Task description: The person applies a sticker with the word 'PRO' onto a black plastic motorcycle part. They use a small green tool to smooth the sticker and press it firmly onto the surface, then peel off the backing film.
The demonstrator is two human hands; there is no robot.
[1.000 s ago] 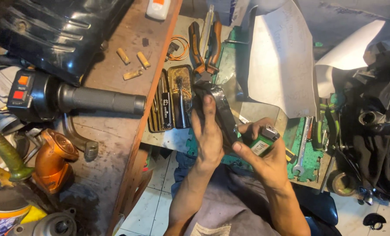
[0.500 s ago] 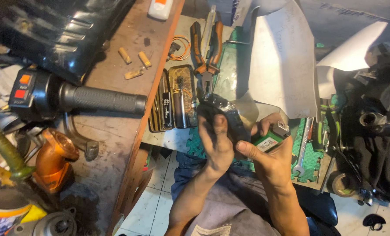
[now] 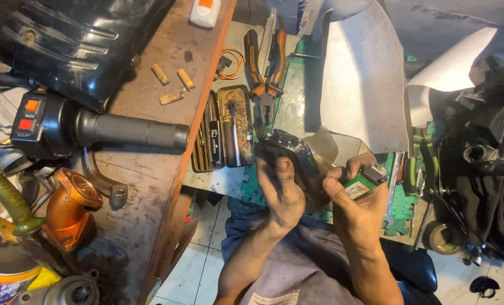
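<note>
My left hand [image 3: 283,195] grips a dark, worn metal part [image 3: 294,155], holding it up between both hands over the low work surface. My right hand [image 3: 356,206] holds a small green lighter [image 3: 362,183] with a metal top, close against the right side of the dark part. Both forearms come up from the bottom of the view over my lap.
An open tin case of small tools [image 3: 226,127] and orange-handled pliers [image 3: 266,62] lie just beyond the hands. A wooden bench [image 3: 150,186] at the left carries a motorcycle handlebar grip with switch housing [image 3: 93,130], an orange pipe fitting [image 3: 71,206] and cigarette butts [image 3: 172,82]. White paper [image 3: 365,79] lies at the right.
My left hand has shifted its hold on the dark part, thumb now lower on its face. The right hand with the lighter stays beside it, slightly raised.
</note>
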